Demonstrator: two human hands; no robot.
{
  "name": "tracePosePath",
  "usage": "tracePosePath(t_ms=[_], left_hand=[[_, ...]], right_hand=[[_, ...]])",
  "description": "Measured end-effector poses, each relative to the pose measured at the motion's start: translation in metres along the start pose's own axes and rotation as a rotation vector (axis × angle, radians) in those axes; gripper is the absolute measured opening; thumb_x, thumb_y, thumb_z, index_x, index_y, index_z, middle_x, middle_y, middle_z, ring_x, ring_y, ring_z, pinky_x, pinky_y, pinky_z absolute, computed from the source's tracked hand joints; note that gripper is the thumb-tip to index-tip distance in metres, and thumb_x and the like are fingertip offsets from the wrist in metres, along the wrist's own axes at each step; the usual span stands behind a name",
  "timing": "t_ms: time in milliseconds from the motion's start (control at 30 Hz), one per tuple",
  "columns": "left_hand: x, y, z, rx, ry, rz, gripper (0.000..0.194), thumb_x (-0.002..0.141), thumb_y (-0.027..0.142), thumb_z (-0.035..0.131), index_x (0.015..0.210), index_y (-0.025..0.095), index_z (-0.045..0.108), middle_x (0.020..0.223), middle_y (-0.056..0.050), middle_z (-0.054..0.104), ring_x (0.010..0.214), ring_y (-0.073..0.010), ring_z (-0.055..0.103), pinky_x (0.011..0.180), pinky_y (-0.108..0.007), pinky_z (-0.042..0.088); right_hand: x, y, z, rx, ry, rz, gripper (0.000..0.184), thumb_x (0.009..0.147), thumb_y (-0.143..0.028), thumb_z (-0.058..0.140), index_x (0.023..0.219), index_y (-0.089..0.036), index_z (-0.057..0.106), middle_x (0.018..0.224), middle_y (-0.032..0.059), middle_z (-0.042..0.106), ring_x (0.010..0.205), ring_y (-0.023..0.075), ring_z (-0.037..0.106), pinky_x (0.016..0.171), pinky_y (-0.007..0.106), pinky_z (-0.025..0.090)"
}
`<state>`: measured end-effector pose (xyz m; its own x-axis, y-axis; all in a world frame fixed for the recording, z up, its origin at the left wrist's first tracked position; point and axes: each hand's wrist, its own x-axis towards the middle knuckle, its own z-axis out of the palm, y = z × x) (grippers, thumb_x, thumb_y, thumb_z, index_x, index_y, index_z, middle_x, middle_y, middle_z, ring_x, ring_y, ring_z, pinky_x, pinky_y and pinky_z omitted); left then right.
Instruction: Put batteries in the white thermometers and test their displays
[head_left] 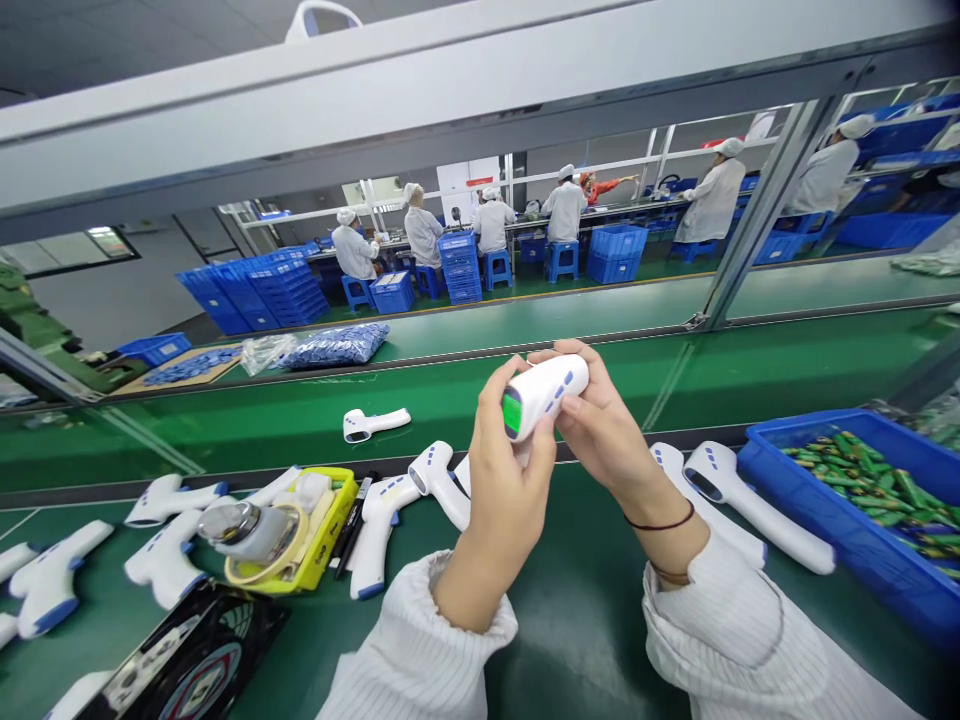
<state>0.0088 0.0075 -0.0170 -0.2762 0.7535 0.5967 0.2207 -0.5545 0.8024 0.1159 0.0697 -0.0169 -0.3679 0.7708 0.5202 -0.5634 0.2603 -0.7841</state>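
1. White infrared thermometer (pixel 546 395): lifted clear of the green conveyor belt (pixel 577 640), held tilted between both hands, green display (pixel 511 412) facing the wearer. Handle hidden behind the hands.
2. Left hand (pixel 510 495): closed around the display end, with the screen left uncovered.
3. Right hand (pixel 600 425): fingers (pixel 561 358) closed over the top of the casing at the far end, blue-marked face turned up.
4. Grip: two-handed and steady; view of the display unobstructed.
5. Left of the hands: loose thermometers (pixel 382 525) just beside the left wrist, a yellow tray (pixel 341 530) holding a tape roll, black markers (pixel 352 525) alongside.
6. Right: more thermometers (pixel 750 500) near the right forearm, and a blue crate (pixel 825 520) of green-wrapped parts, kind unclear.
7. Far side: seated workers (pixel 424 225) among stacked blue crates (pixel 285 285).
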Motion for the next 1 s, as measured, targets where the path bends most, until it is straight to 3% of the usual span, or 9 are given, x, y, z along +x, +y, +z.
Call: tracePosePath(t_ms=[167, 267, 367, 467, 567, 667, 800, 933, 1000], left_hand=[[0.028, -0.012, -0.015, -0.674, 0.123, -0.46, 0.035, 0.094, 0.027, 0.055, 0.128, 0.023, 0.052, 0.116, -0.005, 0.065, 0.09, -0.0137, 0.066, 0.082, -0.023, 0.053], [0.044, -0.014, -0.028, -1.06, 0.347, -0.847, 0.023, 0.098, 0.031, 0.044, 0.104, 0.015, 0.06, 0.079, -0.002, 0.065, 0.062, -0.0101, 0.062, 0.065, -0.02, 0.052], [0.049, -0.011, -0.037, -1.19, 0.439, -1.041, 0.03, 0.099, 0.033, 0.041, 0.089, 0.011, 0.059, 0.066, -0.001, 0.06, 0.053, -0.0083, 0.059, 0.056, -0.017, 0.05], [0.048, -0.008, -0.038, -1.226, 0.447, -1.036, 0.029, 0.098, 0.029, 0.04, 0.089, 0.009, 0.058, 0.064, -0.001, 0.059, 0.049, -0.0061, 0.055, 0.052, -0.015, 0.048], [0.046, -0.007, -0.036, -1.22, 0.497, -1.004, 0.027, 0.098, 0.027, 0.038, 0.088, 0.01, 0.056, 0.063, -0.001, 0.057, 0.049, -0.0066, 0.055, 0.052, -0.016, 0.047], [0.044, -0.008, -0.036, -1.194, 0.593, -0.87, 0.024, 0.097, 0.033, 0.039, 0.095, 0.015, 0.055, 0.067, 0.002, 0.058, 0.05, -0.0052, 0.054, 0.052, -0.015, 0.045], [0.041, -0.008, -0.042, -1.036, 0.692, -0.506, 0.025, 0.096, 0.039, 0.044, 0.117, 0.027, 0.047, 0.077, 0.005, 0.059, 0.057, -0.0061, 0.057, 0.062, -0.017, 0.047], [0.042, -0.011, -0.049, -0.897, 0.745, -0.278, 0.032, 0.093, 0.035, 0.047, 0.124, 0.034, 0.039, 0.088, 0.003, 0.061, 0.072, -0.0093, 0.063, 0.071, -0.02, 0.05], [0.046, -0.017, -0.054, -0.839, 0.753, -0.247, 0.033, 0.092, 0.034, 0.047, 0.124, 0.033, 0.04, 0.095, 0.001, 0.061, 0.076, -0.0102, 0.064, 0.074, -0.021, 0.051]], right_hand=[[-0.008, 0.005, 0.016, -0.527, -0.159, -0.238, 0.059, 0.092, -0.022, 0.061, 0.146, -0.037, 0.041, 0.163, -0.0023, 0.02, 0.15, 0.0245, 0.021, 0.122, 0.046, 0.026], [-0.009, 0.014, 0.022, -0.614, -0.399, -0.279, 0.034, 0.095, -0.024, 0.058, 0.128, -0.03, 0.063, 0.153, 0.0024, 0.043, 0.148, 0.0266, 0.027, 0.123, 0.049, 0.021], [-0.008, 0.023, 0.026, -0.497, -0.449, -0.25, 0.027, 0.096, -0.031, 0.059, 0.121, -0.026, 0.067, 0.138, 0.0054, 0.059, 0.145, 0.0271, 0.035, 0.121, 0.05, 0.027], [-0.011, 0.027, 0.031, -0.478, -0.409, -0.267, 0.027, 0.098, -0.031, 0.055, 0.122, -0.027, 0.066, 0.129, 0.005, 0.065, 0.136, 0.0255, 0.048, 0.118, 0.047, 0.034], [-0.017, 0.034, 0.04, -0.445, -0.321, -0.286, 0.027, 0.1, -0.033, 0.05, 0.122, -0.027, 0.064, 0.129, 0.0063, 0.063, 0.137, 0.0244, 0.047, 0.12, 0.046, 0.03], [-0.021, 0.044, 0.056, -0.064, -0.169, -0.106, 0.021, 0.1, -0.039, 0.048, 0.108, -0.027, 0.064, 0.13, 0.0048, 0.061, 0.141, 0.0229, 0.041, 0.121, 0.047, 0.026], [-0.015, 0.052, 0.076, 0.441, 0.01, 0.193, 0.015, 0.084, -0.027, 0.068, 0.086, -0.025, 0.053, 0.11, 0.0009, 0.067, 0.131, 0.0217, 0.05, 0.118, 0.045, 0.033], [0.009, 0.059, 0.07, 0.485, -0.105, 0.283, 0.027, 0.076, -0.026, 0.074, 0.088, -0.024, 0.049, 0.104, -0.0004, 0.067, 0.124, 0.0183, 0.055, 0.112, 0.036, 0.04], [0.032, 0.071, 0.053, 0.242, -0.207, 0.274, 0.029, 0.082, -0.039, 0.067, 0.1, -0.025, 0.049, 0.109, 0.0023, 0.066, 0.12, 0.0184, 0.057, 0.106, 0.037, 0.045]])
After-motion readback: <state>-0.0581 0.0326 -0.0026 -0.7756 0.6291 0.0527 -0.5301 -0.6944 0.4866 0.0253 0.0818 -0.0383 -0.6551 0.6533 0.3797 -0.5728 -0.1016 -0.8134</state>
